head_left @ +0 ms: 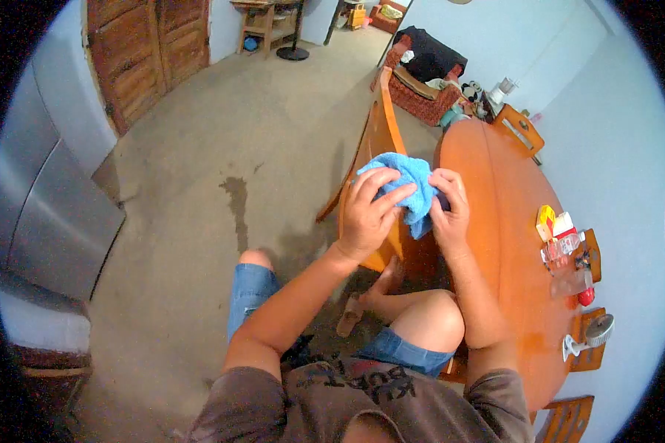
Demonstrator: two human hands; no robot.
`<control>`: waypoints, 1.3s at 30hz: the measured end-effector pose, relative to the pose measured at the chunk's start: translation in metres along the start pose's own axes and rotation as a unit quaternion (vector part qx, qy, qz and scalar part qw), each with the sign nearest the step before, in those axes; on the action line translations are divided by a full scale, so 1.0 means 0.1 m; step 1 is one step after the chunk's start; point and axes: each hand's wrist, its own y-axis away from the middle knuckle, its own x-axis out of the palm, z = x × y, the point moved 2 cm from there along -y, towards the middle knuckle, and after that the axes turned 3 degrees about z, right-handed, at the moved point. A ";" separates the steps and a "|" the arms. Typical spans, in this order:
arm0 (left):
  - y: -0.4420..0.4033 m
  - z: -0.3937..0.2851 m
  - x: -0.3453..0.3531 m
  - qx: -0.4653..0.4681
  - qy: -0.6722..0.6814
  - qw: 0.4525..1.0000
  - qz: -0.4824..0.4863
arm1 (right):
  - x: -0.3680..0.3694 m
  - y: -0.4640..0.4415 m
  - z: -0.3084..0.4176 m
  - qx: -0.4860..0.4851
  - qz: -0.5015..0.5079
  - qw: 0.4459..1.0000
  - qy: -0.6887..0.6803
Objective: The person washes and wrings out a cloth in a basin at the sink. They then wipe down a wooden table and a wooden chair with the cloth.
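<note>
A bright blue cloth (405, 177) is bunched up between my two hands, in front of a wooden chair. My left hand (372, 214) has its fingers curled over the cloth's near left side. On the other side my right hand (452, 203) pinches the cloth, thumb below and fingers bent above. Part of the cloth hangs down between the hands. Something dark shows beside my right fingers; whether it is an object or a shadow I cannot tell. The wooden chair (386, 122) stands just behind and below the cloth.
An oval wooden table (488, 221) fills the right side, with a small yellow box (545, 221), a clear plastic bottle (561, 247) and a small white fan (590, 336) along its far edge. A wet patch (236, 203) marks the floor. A red armchair (421, 96) stands behind.
</note>
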 end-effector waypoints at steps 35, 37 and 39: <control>-0.67 0.98 0.19 -0.214 0.021 0.976 0.018 | 0.51 -0.92 -0.78 0.207 0.051 0.970 -0.118; -0.59 0.83 0.13 -0.193 0.014 0.981 0.018 | 0.38 -0.86 -0.67 0.164 0.123 0.974 -0.097; -0.42 0.62 0.08 -0.231 0.057 0.970 0.046 | 0.29 -0.78 -0.54 0.217 0.124 0.958 -0.138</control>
